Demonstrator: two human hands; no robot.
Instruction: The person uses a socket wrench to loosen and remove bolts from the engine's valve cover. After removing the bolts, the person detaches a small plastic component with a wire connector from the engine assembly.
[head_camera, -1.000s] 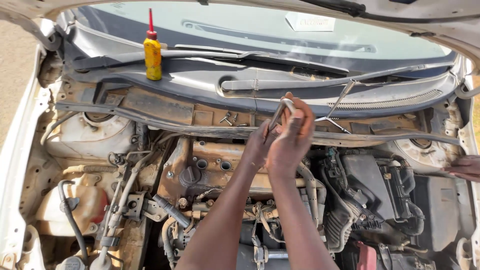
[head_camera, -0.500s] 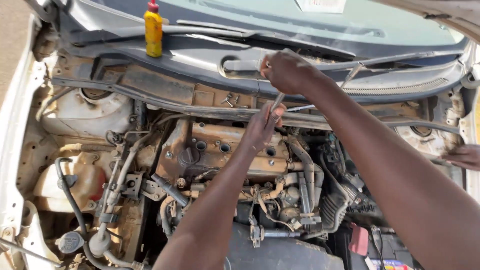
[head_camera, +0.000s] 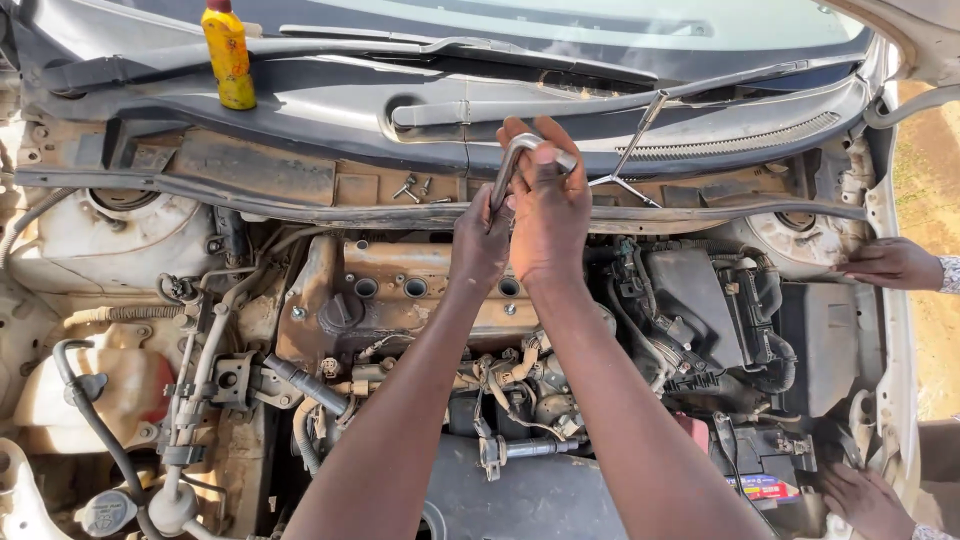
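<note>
Gripping bent metal wrench (head_camera: 508, 165) with both hands over engine (head_camera: 420, 290): right hand (head_camera: 548, 205) closing around top bend, left hand (head_camera: 482, 240) clasping shaft just below.

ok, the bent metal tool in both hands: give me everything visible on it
The bent metal tool is a plain grey steel bar with a rounded elbow near its top. Its short arm runs right under the right hand, whose fingers curl over the bend; the long shank drops down-left into the left hand, which grips it lower. It stands nearly upright above the engine's valve cover. Its lower end is hidden.
</note>
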